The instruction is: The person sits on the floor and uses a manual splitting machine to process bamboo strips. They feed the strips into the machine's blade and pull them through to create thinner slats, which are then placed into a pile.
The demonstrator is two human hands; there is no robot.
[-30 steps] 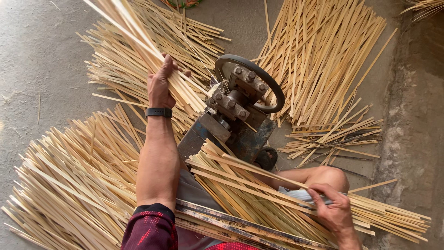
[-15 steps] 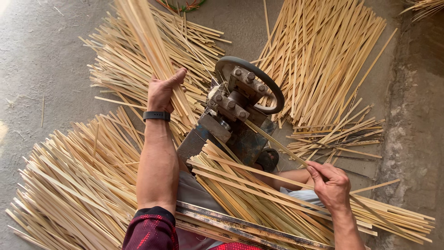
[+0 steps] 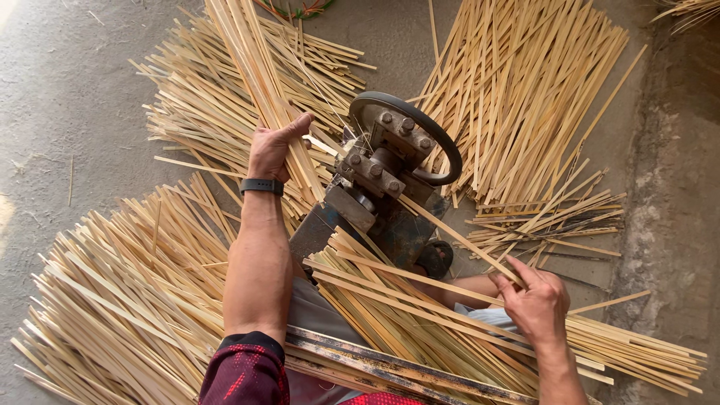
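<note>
I see loose bamboo strips (image 3: 112, 300) fanned over the floor at far left. My left hand (image 3: 271, 148) is closed around a bundle of strips (image 3: 259, 75) slanting up-left, just beside the metal splitting machine (image 3: 390, 161). My right hand (image 3: 536, 300) pinches 1 single strip (image 3: 457, 236) running into that machine, with more strips (image 3: 525, 97) beyond.

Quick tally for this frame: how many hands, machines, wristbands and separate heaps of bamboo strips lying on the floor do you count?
Hands: 2, left hand and right hand
Machines: 1, the metal machine with a ring wheel
Wristbands: 1, black wristband
Floor heaps of strips: 3, left heap, far-left heap, far-right heap
Total: 7
</note>
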